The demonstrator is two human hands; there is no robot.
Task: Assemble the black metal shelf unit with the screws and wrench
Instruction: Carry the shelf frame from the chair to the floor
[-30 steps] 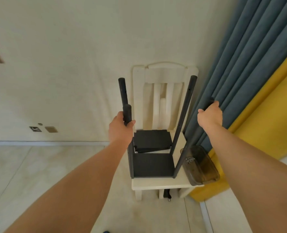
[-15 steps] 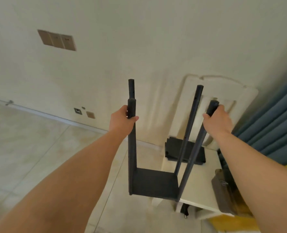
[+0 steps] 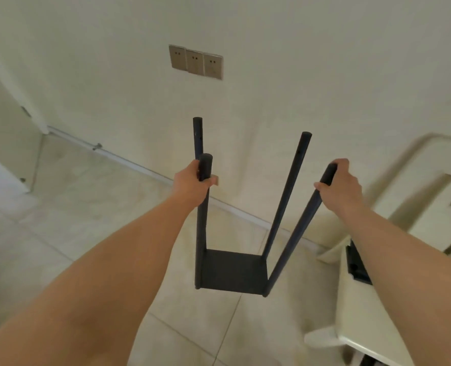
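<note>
Carrying the black metal shelf frame (image 3: 232,270), left hand (image 3: 192,182) and right hand (image 3: 339,184) each grip a post; one shelf fitted, spare black panel (image 3: 356,268) waits lower right.

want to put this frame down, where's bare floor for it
Bare tile floor lies under and left of the shelf frame, bordered by the wall's baseboard. Crowded on the right: the white chair with a black panel on its seat.

Pale tiled floor (image 3: 68,233) below me, white chair (image 3: 356,320) at my right.
A black shelf panel (image 3: 356,265) lies on the chair's seat; the chair stands on the tiles.
</note>
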